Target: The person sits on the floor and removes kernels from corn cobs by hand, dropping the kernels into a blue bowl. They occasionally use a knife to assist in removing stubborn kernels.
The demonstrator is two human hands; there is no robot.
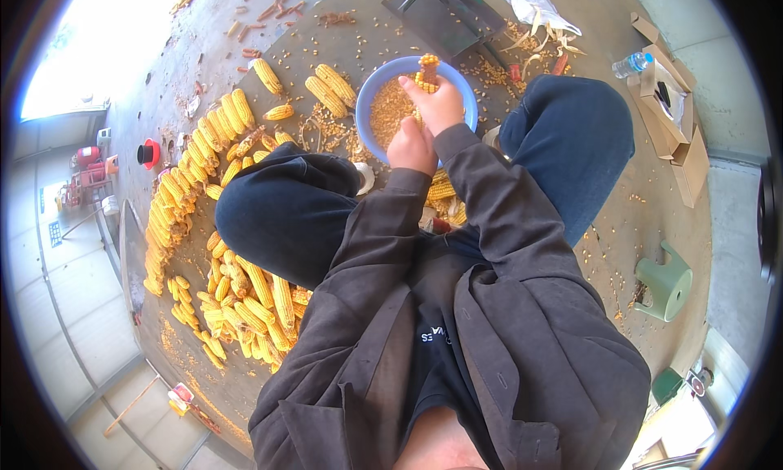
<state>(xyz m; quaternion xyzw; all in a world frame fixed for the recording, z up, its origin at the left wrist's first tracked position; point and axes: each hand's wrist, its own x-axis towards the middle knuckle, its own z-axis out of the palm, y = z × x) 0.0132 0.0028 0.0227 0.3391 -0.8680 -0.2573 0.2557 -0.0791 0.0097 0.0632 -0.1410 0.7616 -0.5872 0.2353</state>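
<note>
A partly shelled corn cob (427, 72) slants up over a blue plastic basin (363, 116). Its upper stretch shows bare reddish core between patches of yellow kernels. My right hand (445, 108) wraps the cob from the right, its thumb pointing left. Lower down, my left hand (411, 145) closes around the cob's near end, where a few kernels show between the two hands. Most of that end is hidden by my fingers. Loose corn kernels (389, 109) cover the bottom of the basin. More ears of corn (441, 188) lie between my legs, partly under my forearms.
A long row of corn ears (189, 170) and a heap (251, 314) lie left of my knee. Beyond the basin stand a dark metal dustpan (446, 23) and a white plastic bag (535, 2). Rightward are a cardboard box (664, 103), water bottle (632, 65) and green stool (667, 283).
</note>
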